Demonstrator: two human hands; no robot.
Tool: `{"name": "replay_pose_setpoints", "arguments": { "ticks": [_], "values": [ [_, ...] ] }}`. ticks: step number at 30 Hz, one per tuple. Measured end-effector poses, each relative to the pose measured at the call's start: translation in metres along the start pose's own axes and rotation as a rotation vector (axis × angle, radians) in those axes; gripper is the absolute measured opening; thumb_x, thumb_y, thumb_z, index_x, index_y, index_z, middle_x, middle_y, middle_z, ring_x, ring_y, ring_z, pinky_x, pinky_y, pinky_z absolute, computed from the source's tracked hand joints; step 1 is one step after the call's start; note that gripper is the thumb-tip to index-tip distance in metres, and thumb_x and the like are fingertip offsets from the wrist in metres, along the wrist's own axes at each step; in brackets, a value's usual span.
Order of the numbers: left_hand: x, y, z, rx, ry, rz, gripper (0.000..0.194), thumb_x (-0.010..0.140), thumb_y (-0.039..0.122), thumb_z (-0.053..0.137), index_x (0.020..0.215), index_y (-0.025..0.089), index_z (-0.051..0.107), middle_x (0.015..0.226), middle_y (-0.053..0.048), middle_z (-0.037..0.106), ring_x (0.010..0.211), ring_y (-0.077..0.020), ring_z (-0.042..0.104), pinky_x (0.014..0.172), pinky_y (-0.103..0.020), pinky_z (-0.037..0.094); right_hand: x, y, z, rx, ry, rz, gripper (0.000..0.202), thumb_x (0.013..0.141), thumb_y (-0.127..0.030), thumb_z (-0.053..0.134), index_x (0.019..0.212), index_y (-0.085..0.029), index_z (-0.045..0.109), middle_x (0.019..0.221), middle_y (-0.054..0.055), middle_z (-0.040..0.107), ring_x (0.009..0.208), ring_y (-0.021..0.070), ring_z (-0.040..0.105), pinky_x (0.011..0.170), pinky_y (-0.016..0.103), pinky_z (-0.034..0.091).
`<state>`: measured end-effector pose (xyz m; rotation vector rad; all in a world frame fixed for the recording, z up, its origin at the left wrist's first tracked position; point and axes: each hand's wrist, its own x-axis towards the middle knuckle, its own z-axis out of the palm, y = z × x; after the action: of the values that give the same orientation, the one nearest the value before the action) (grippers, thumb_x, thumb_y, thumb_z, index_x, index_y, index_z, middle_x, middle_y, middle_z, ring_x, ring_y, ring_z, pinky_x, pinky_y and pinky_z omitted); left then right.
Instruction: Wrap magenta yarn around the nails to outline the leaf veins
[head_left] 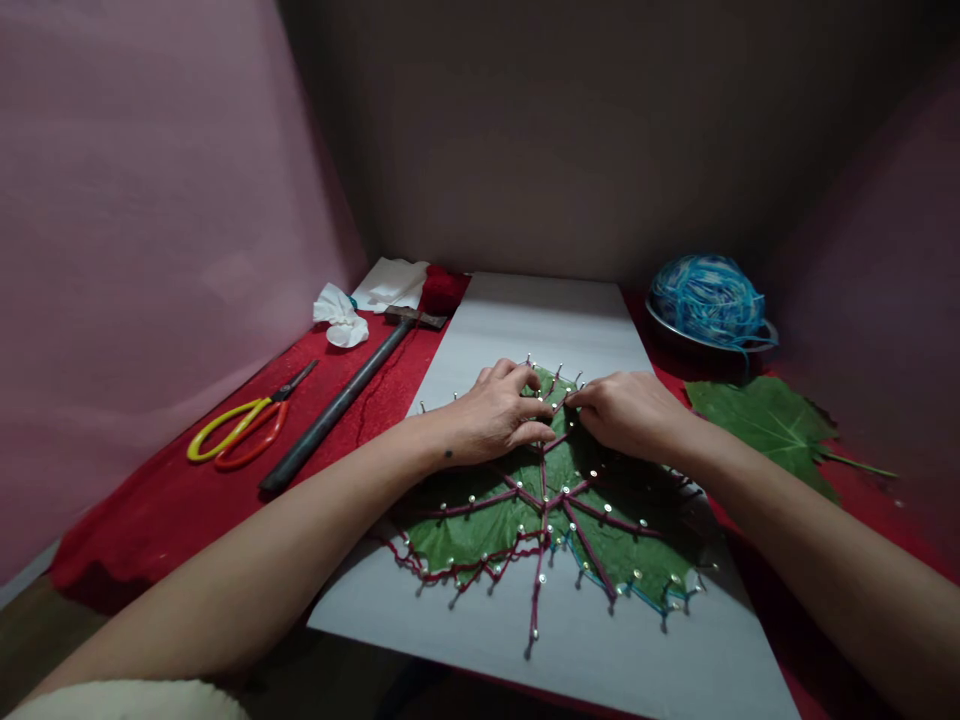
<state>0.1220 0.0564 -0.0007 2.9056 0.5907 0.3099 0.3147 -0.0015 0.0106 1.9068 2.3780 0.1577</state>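
Observation:
A large green leaf (pixel 450 535) lies on a white board (pixel 525 310), ringed and dotted with several upright nails (pixel 566 491). Purple yarn (pixel 536 598) runs along its veins; red yarn (pixel 431 577) follows the lower left edge and blue yarn (pixel 646 600) the lower right. Near the leaf's upper part, my left hand (pixel 501 415) rests with bent fingers apart, touching the leaf among the nails. My right hand (pixel 630 412) is closed in a pinch at the upper right, where a purple strand meets its fingertips. Both hands cover part of the leaf's sides.
On the red cloth (pixel 180 515) at left lie scissors (pixel 251 425), a hammer (pixel 341 400), crumpled white tissue (pixel 341 318) and a red yarn bundle (pixel 444 290). At right, a blue yarn ball (pixel 706 298) sits in a metal bowl (pixel 664 328), near another leaf (pixel 765 420).

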Motion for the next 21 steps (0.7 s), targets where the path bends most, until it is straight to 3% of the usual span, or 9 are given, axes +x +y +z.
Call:
{"name": "replay_pose_setpoints", "arguments": {
  "ticks": [4, 10, 16, 21],
  "values": [
    [0.005, 0.001, -0.006, -0.017, 0.040, -0.021, 0.041, 0.087, 0.047, 0.051, 0.120, 0.024, 0.058, 0.121, -0.010, 0.048, 0.113, -0.0241, 0.037, 0.099, -0.041, 0.033, -0.001, 0.006, 0.004, 0.088, 0.033, 0.028, 0.038, 0.078, -0.023, 0.043, 0.102, -0.030, 0.072, 0.096, 0.005, 0.073, 0.082, 0.0220, 0.066, 0.064, 0.029, 0.039],
    [0.023, 0.004, -0.008, 0.144, -0.078, -0.008, 0.044, 0.086, 0.054, 0.048, 0.119, 0.028, 0.060, 0.112, -0.010, 0.052, 0.106, -0.0259, 0.039, 0.093, -0.042, 0.033, -0.005, 0.009, 0.007, 0.151, 0.081, 0.041, 0.038, 0.078, -0.024, 0.043, 0.104, -0.029, 0.071, 0.094, 0.004, 0.073, 0.083, 0.0217, 0.066, 0.065, 0.029, 0.040],
    [0.031, 0.008, -0.001, 0.244, -0.093, -0.010, 0.046, 0.085, 0.058, 0.045, 0.116, 0.028, 0.063, 0.105, -0.010, 0.055, 0.102, -0.0273, 0.040, 0.088, -0.042, 0.031, -0.005, 0.007, 0.006, 0.172, 0.121, 0.007, 0.036, 0.077, -0.022, 0.044, 0.099, -0.026, 0.072, 0.092, 0.005, 0.073, 0.080, 0.0212, 0.065, 0.062, 0.028, 0.036],
    [0.030, 0.010, -0.003, 0.259, -0.082, 0.034, 0.042, 0.086, 0.056, 0.047, 0.109, 0.026, 0.065, 0.103, -0.008, 0.056, 0.100, -0.0264, 0.041, 0.087, -0.041, 0.030, -0.003, 0.009, 0.003, 0.297, 0.176, 0.078, 0.030, 0.074, -0.023, 0.047, 0.091, -0.023, 0.072, 0.074, 0.004, 0.071, 0.065, 0.0159, 0.059, 0.058, 0.025, 0.033]
  ]
}}
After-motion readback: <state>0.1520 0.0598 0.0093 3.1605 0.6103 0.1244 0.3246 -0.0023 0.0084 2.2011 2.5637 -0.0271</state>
